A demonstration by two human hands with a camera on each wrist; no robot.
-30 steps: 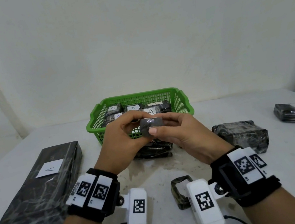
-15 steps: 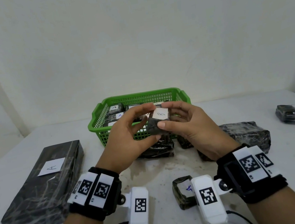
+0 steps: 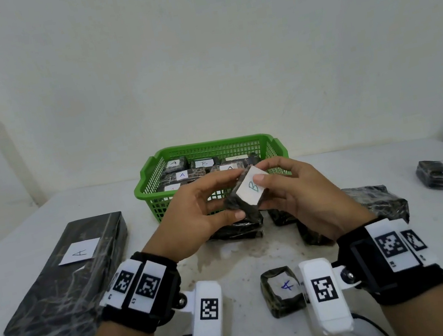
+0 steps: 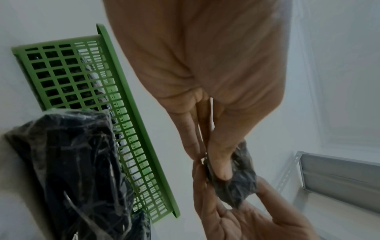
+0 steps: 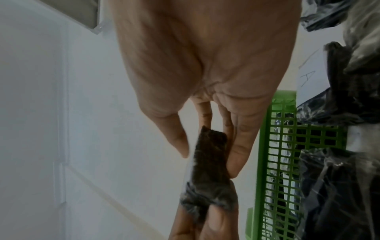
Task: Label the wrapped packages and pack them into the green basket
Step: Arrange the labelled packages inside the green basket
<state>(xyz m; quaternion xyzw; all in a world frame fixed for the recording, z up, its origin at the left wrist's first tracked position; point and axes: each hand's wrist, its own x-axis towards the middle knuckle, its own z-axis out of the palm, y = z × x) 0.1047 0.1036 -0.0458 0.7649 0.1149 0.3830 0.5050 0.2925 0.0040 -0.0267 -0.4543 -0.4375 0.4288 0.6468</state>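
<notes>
Both hands are holding one small wrapped package (image 3: 245, 203) in the air between them. The left hand (image 3: 193, 216) is pinching its lower dark end between thumb and fingers; the right hand (image 3: 301, 198) is gripping it from the other side, thumb pressing the white label (image 3: 250, 190) marked B. The package is lying tilted, its long axis running from low on the left hand's side to high on the right hand's side, label facing the person. The green basket (image 3: 148, 193) is standing directly beyond the hands, part-filled with labelled packages, about equally near to either hand. In my judgement the coming move is a short forward carry over the near rim.
</notes>
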